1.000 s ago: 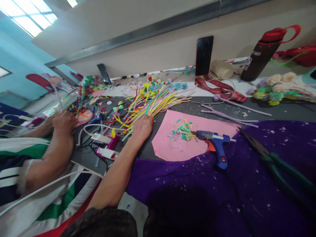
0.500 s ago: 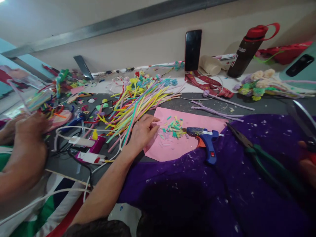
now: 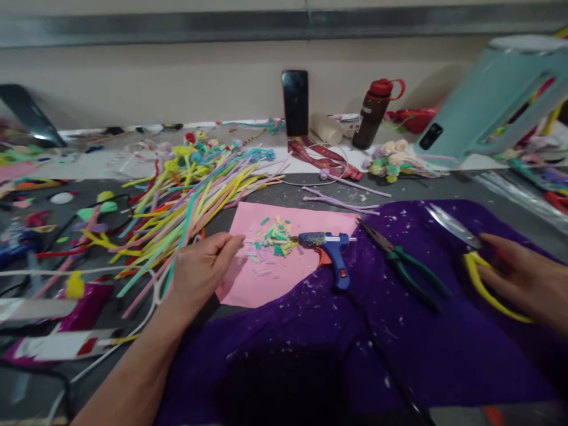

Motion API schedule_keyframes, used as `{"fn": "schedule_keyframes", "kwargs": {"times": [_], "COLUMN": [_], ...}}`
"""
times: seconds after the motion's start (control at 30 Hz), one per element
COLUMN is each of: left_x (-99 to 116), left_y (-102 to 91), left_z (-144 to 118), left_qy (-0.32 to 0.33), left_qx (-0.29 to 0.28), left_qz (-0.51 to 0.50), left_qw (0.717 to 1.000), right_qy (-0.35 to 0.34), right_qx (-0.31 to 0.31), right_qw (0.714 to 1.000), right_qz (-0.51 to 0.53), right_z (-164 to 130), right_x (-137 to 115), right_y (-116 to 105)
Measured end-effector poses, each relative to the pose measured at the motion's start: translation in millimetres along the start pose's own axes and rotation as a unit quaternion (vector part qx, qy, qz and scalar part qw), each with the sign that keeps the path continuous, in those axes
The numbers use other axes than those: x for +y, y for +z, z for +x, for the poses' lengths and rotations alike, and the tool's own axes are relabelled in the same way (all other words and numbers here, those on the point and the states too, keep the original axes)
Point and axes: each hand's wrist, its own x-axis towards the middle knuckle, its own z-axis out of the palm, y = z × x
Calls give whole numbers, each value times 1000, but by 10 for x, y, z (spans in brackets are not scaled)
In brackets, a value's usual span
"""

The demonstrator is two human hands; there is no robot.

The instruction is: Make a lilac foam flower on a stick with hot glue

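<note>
My left hand [image 3: 197, 269] is over the left part of a pink sheet [image 3: 248, 290], thumb and forefinger pressed together; anything between them is too small to make out. Just right of its fingertips lies a pile of short green, yellow and lilac snippets [image 3: 277, 236]. At the right, my right hand [image 3: 523, 275] has its fingers closed on the yellow handle of a pair of scissors [image 3: 479, 278], blades pointing away and left. A blue glue gun [image 3: 331, 245] rests with its nozzle beside the snippets. Green-handled pliers [image 3: 406, 266] lie on the purple cloth [image 3: 355, 355].
Fuzzy coloured stems [image 3: 208, 195] lie heaped behind my left hand. At the back stand a phone [image 3: 296, 103], a dark bottle [image 3: 373, 115] and a pale green container [image 3: 483, 100]. Cables [image 3: 146, 322] cross the left side; a black cord [image 3: 373, 337] runs from the glue gun.
The view has swung right, so the person at the left is out of sight. My left fingers have drawn together. My right hand and the scissors show more fully.
</note>
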Motion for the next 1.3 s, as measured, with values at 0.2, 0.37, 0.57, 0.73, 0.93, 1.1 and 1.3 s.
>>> {"fn": "schedule_keyframes", "kwargs": {"times": [0.2,0.37,0.57,0.73,0.93,1.1,1.3], "left_x": [0,-55,-99,-43,242,334,212], "left_y": [-3,69,90,42,-152,-237,-92], "left_z": [-34,-32,-30,-57,-220,-338,-343], "left_qy": [47,37,52,61,96,110,93], "left_qx": [14,5,-5,0,-3,24,29], "left_qz": [-31,-57,-88,-123,-167,-153,-158], "left_qw": [998,998,995,991,981,982,983], "right_qy": [-58,-95,-89,-101,-223,-324,-294], "right_qx": [27,-5,31,101,76,36,42], "right_qw": [987,979,956,942,944,928,938], "right_qz": [-149,-178,-277,-305,-232,-179,-177], "right_z": [257,295,146,21,220,573,1066], "right_x": [269,294,104,-225,-976,-1702,-2122], "right_y": [161,181,70,-114,-239,-227,-58]}}
